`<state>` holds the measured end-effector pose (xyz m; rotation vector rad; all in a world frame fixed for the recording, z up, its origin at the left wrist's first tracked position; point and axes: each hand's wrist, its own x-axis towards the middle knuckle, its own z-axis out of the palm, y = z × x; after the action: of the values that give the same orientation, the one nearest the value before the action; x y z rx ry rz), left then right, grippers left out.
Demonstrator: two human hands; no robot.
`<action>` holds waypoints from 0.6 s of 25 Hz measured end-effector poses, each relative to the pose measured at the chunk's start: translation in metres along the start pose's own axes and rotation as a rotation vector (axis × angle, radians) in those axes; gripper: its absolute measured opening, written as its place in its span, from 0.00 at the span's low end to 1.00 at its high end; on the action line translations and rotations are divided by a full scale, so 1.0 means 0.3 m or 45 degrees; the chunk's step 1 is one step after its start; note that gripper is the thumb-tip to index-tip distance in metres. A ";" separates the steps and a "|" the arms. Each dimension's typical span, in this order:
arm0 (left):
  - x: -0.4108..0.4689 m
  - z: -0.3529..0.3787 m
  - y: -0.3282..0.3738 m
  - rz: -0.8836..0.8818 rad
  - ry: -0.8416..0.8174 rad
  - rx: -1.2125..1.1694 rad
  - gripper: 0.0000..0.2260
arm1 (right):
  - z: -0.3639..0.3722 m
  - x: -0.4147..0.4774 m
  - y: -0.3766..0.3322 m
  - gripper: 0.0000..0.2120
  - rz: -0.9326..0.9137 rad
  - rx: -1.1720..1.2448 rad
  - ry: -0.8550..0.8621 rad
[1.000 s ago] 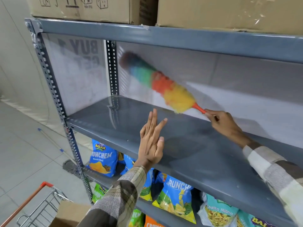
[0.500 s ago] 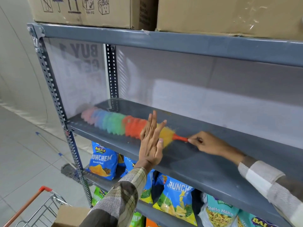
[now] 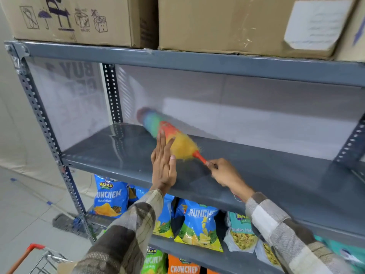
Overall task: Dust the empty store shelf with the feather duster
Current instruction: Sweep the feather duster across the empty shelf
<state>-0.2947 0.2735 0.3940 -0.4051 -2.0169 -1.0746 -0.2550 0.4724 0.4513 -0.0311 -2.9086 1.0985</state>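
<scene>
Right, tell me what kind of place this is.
Most likely a grocery shop or its stockroom. Bags of crisps fill the lower shelf, sealed cardboard boxes sit on top of the grey metal rack, and a shopping trolley stands at the bottom left.

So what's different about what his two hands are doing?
The right hand is closed around the duster handle, while the left hand is open and flat, holding nothing. The right hand is over the shelf; the left is raised at its front edge, fingers up. Both wear checked sleeves.
</scene>
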 end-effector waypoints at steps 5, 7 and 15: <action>-0.007 -0.050 -0.028 0.100 -0.141 0.147 0.24 | -0.111 -0.254 0.055 0.18 0.115 0.194 0.042; -0.007 -0.084 -0.075 0.133 -0.187 0.201 0.24 | -0.156 -0.356 0.087 0.26 0.082 -0.012 0.137; -0.006 -0.108 -0.142 -0.227 0.027 0.059 0.23 | -0.073 -0.449 0.056 0.39 0.191 -0.585 0.123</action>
<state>-0.3027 0.2225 0.3797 -0.1912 -2.0851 -1.1320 -0.1195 0.4953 0.4535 -0.3074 -3.0363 0.4019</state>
